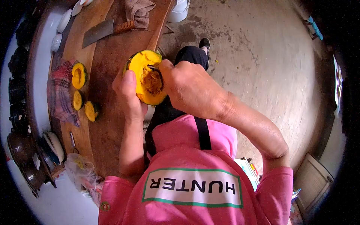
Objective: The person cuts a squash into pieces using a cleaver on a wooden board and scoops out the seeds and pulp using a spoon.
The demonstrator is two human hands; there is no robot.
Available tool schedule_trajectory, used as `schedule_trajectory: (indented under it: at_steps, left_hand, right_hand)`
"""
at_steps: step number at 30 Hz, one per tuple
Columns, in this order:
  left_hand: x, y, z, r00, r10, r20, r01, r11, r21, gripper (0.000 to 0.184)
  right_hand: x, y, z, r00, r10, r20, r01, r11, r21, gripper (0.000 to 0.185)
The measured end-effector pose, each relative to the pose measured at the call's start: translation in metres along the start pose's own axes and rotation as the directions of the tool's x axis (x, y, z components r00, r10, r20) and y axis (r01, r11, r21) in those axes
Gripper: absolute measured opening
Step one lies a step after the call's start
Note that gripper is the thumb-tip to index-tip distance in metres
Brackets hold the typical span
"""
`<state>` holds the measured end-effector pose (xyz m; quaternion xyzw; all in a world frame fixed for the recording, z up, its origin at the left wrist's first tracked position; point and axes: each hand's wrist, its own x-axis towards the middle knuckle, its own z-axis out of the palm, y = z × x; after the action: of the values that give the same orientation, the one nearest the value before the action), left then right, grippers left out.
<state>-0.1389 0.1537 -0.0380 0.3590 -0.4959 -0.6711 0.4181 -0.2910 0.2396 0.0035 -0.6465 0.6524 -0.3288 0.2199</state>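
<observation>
My left hand (pixel 130 93) holds a halved pumpkin (pixel 144 88) from its outer side, thumb over the rim, with the yellow cut face and stringy hollow turned up. My right hand (pixel 191 84) is closed in a fist at the pumpkin's right edge. From it a thin, curved, dark-edged tool (pixel 152 68), which looks like a spoon, reaches into the hollow; its handle is hidden by the fingers. On the table to the left lie more cut pumpkin pieces: a larger piece (pixel 78 76) and two smaller ones (pixel 78 100) (pixel 91 111).
On the wooden table (pixel 108 71) lie a cleaver (pixel 101 33) with a wrapped handle, a brown cloth (pixel 139 13) and a checked cloth (pixel 63 90). A plastic bag (pixel 79 167) sits at the near left. A white bucket (pixel 178 12) stands on the floor beyond the table.
</observation>
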Motion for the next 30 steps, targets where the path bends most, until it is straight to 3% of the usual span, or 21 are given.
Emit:
schedule_trajectory:
  at_steps: [7, 22, 30]
  left_hand:
    - [0.001, 0.005, -0.001, 0.996, -0.091, -0.02, 0.092, 0.996, 0.014, 0.055]
    - [0.007, 0.028, 0.002, 0.983, -0.139, 0.121, 0.123, 0.984, 0.129, 0.046]
    - [0.018, 0.028, -0.005, 0.919, -0.327, 0.221, 0.305, 0.944, 0.128, 0.042]
  right_hand:
    - [0.005, 0.001, -0.006, 0.992, -0.109, 0.067, 0.116, 0.988, -0.105, 0.022]
    - [0.006, 0.002, -0.008, 0.952, -0.273, 0.14, 0.302, 0.915, -0.268, 0.019]
    - [0.005, 0.004, -0.01, 0.93, -0.327, 0.168, 0.361, 0.902, -0.237, 0.015]
